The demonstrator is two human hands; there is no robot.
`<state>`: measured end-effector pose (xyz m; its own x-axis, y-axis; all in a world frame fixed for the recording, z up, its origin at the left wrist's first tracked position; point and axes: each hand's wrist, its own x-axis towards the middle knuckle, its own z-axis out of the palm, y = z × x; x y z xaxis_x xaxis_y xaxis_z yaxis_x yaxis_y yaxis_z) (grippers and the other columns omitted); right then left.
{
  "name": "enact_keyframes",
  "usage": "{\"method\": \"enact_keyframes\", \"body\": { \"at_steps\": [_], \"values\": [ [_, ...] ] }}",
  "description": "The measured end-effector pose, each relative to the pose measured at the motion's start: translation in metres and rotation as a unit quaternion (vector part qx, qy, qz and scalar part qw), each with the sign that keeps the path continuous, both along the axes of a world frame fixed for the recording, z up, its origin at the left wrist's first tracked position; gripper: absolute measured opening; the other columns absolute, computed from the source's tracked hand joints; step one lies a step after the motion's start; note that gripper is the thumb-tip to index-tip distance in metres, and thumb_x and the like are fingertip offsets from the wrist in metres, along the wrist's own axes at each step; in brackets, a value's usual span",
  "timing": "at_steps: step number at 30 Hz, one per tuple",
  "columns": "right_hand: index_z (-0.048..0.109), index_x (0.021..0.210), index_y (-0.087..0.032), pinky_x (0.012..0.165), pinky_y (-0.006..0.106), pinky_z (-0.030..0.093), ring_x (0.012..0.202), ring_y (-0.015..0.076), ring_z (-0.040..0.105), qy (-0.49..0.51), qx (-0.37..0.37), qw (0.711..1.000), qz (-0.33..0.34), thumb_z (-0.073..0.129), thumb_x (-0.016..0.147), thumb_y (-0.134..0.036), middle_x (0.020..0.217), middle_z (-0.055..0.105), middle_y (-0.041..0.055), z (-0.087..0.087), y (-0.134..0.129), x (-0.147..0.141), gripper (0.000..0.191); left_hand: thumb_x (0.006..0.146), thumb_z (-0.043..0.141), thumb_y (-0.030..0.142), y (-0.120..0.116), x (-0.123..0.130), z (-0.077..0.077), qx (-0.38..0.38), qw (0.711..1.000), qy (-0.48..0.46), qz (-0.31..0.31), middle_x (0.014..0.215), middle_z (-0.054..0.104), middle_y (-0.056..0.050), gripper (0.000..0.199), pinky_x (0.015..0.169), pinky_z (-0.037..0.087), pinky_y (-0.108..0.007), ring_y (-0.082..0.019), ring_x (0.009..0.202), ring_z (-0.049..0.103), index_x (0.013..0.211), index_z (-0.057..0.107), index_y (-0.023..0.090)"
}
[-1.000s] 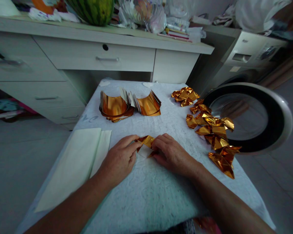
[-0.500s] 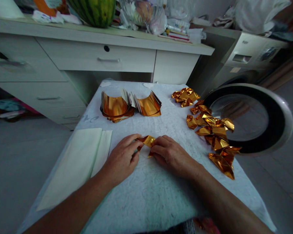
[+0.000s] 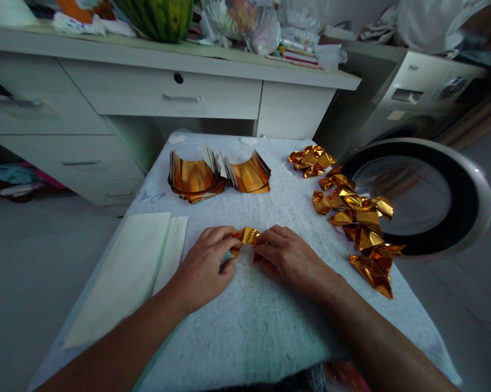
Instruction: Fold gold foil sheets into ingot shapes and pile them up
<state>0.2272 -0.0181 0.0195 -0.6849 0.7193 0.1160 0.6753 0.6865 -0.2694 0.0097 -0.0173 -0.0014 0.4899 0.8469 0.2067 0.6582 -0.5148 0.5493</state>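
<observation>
Between my two hands, low over the cloth-covered table (image 3: 270,326), is a small piece of gold foil paper (image 3: 249,236), bent at both ends. My left hand (image 3: 208,261) pinches its left end, thumb below and fingers above. At the right end, the curled fingers of my right hand (image 3: 286,258) grip the same foil; its thumb is hidden. A pale patch shows just under the foil's middle. Beyond my hands stand two curved stacks of gold foil sheets (image 3: 194,175), (image 3: 250,177). To the right lie several folded gold foil pieces (image 3: 368,220).
Folded cream-coloured sheets (image 3: 123,272) lie along the table's left side. An open washing machine door (image 3: 480,201) reaches up to the right edge. Behind the table is a white drawer cabinet (image 3: 221,100) with a watermelon (image 3: 158,19) and plastic bags on top.
The foil's left end has been turned downward and in, and its right end is more covered by my right fingers. Both hands stay nearly in place.
</observation>
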Motion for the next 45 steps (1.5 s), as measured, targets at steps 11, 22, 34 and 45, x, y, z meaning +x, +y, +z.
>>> {"method": "enact_keyframes", "body": {
  "at_steps": [11,22,34,45],
  "values": [
    [0.067,0.088,-0.017,0.075,0.033,0.042,0.084,0.0192,0.055,-0.027,0.038,0.999,0.011,0.056,0.093,-0.018,0.092,0.066,0.0069,-0.0026,-0.0021,-0.0014,0.013,0.073,0.055,0.004,0.0014,-0.0015,0.0007,0.002,1.000,-0.009,0.001,0.119,0.062,-0.006,0.035,0.102,0.049,-0.048,-0.025,0.115,0.055,0.100,0.067,0.023],
    [0.065,0.099,-0.015,0.079,0.033,0.045,0.088,0.0199,0.053,-0.007,0.007,1.000,0.000,0.055,0.090,-0.014,0.098,0.064,0.0082,-0.0030,-0.0027,-0.0023,0.014,0.075,0.057,0.006,0.0015,-0.0030,-0.0001,0.003,1.000,-0.014,-0.007,0.119,0.061,-0.005,0.032,0.103,0.048,-0.047,-0.024,0.115,0.055,0.100,0.066,0.023],
    [0.066,0.090,-0.018,0.074,0.031,0.043,0.085,0.0187,0.054,-0.011,0.047,0.999,0.022,0.052,0.095,-0.017,0.096,0.065,0.0079,-0.0041,-0.0015,0.0001,0.016,0.073,0.055,0.005,0.0019,-0.0025,0.0012,-0.005,1.000,-0.014,-0.009,0.119,0.061,-0.005,0.034,0.102,0.047,-0.048,-0.025,0.115,0.054,0.100,0.066,0.024],
    [0.062,0.088,-0.016,0.068,0.030,0.041,0.074,0.0170,0.052,0.029,0.060,0.998,-0.011,0.045,0.095,-0.013,0.082,0.063,0.0059,-0.0055,-0.0005,0.0010,0.019,0.083,0.060,0.011,0.0006,-0.0018,-0.0023,0.052,0.998,-0.007,-0.032,0.119,0.062,-0.006,0.028,0.097,0.049,-0.044,-0.023,0.112,0.056,0.109,0.062,0.023]
  ]
}}
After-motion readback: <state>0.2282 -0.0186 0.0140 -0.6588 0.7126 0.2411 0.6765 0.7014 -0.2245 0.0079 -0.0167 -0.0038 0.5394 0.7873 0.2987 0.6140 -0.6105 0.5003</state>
